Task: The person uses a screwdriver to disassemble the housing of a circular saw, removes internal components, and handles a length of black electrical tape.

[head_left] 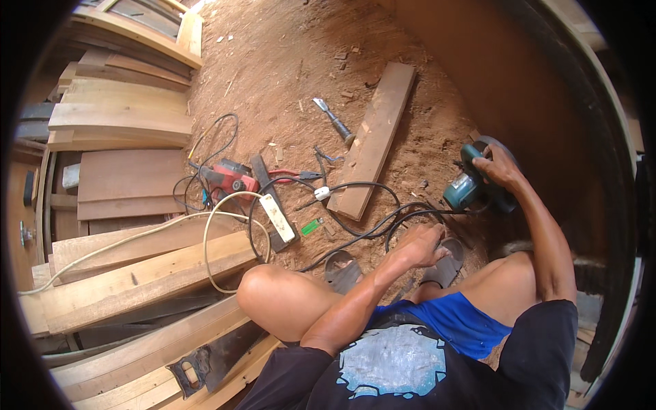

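Observation:
My right hand (500,167) is wrapped round the top handle of a teal circular saw (465,190), held low over the sawdust on the right. Part of its dark body is in shadow. My left hand (424,244) is above my sandalled foot, its fingers curled together; whatever they hold, if anything, is hidden. A black cable (369,236) loops over the ground close to that hand. A brown plank (374,140) lies ahead of me, with a chisel (333,119) beside its left edge.
To the left are a red power tool (232,179), red-handled pliers (297,175), a white power strip (277,217) and a green lighter-like object (311,227). Stacked boards (123,113) line the left side, with a handsaw (198,369) on nearer timber. A large brown panel (540,89) curves along the right.

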`<move>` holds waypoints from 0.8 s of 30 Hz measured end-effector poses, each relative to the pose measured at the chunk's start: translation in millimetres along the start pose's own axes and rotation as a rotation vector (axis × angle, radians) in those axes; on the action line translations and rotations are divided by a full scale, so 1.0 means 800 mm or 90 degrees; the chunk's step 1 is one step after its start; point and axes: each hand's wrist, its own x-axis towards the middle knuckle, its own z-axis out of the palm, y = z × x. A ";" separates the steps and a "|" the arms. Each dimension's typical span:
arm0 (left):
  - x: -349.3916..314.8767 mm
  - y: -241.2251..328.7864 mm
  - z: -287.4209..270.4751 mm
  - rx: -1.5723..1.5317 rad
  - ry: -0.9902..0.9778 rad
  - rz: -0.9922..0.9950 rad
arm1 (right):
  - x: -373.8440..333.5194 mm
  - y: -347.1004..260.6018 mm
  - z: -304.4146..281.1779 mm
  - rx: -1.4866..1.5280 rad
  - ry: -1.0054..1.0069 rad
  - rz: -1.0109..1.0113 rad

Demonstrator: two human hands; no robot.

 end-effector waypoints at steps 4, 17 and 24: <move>-0.002 -0.008 -0.006 0.021 0.059 -0.033 | 0.002 -0.013 0.023 -0.041 -0.033 0.007; -0.006 0.006 -0.010 0.044 0.090 0.033 | -0.032 -0.048 0.115 -0.250 -0.216 -0.042; -0.016 0.008 -0.025 0.028 0.073 0.013 | -0.042 -0.042 0.126 -0.190 -0.132 -0.089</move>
